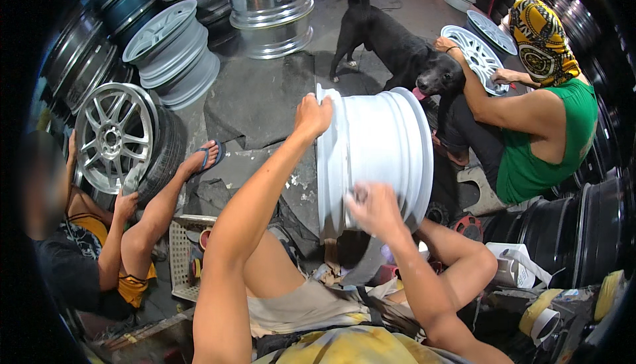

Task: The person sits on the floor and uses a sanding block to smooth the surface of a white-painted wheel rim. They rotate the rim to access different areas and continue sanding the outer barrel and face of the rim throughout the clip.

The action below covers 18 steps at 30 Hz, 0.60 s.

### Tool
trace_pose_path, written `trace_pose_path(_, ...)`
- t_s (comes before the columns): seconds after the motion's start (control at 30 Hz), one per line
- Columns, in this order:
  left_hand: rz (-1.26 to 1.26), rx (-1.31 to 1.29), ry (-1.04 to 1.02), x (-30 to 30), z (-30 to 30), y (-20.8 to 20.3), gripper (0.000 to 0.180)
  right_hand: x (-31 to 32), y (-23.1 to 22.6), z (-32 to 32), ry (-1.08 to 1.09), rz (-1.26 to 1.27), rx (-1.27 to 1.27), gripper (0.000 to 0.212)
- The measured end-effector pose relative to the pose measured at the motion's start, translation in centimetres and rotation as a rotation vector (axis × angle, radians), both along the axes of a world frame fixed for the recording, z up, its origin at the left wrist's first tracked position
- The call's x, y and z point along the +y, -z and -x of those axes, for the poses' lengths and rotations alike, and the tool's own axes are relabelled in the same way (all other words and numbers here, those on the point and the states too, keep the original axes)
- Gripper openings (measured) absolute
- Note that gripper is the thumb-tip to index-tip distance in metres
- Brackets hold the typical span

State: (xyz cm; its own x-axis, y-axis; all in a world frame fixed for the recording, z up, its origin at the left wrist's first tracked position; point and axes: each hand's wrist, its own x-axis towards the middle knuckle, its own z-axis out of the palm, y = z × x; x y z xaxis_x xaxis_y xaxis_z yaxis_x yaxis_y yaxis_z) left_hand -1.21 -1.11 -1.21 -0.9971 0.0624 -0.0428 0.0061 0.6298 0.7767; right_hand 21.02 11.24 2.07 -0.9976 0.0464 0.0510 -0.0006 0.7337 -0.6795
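A white-grey car wheel rim (384,149) is held on its side in front of me, above my legs. My left hand (313,116) is closed over the rim's upper left edge, fingers wrapped around the lip. Against the lower part of the barrel, my right hand (376,210) presses with its fingers drawn together. A small dark bit shows at those fingertips, but the hand is slightly blurred and I cannot make out what it is.
A black dog (397,43) stands just beyond the rim. One person at left handles a silver spoked wheel (112,137); another in a green top (553,142) works on a rim (476,56). Stacked rims (271,23) stand behind. A plastic basket (182,258) sits left of my knee.
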Motion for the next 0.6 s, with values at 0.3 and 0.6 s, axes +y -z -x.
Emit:
trace_pose_path(0.3,0.093,0.01,0.13,-0.2,-2.5,-3.1,0.099,-0.4,12.6,-12.6,-0.195,-0.119,-0.576,0.029)
trace_pose_path(0.6,0.113,0.045,0.115,-0.8,-2.8,-2.3,0.085,2.6,31.9,-14.7,-0.44,-0.141,-0.906,0.031)
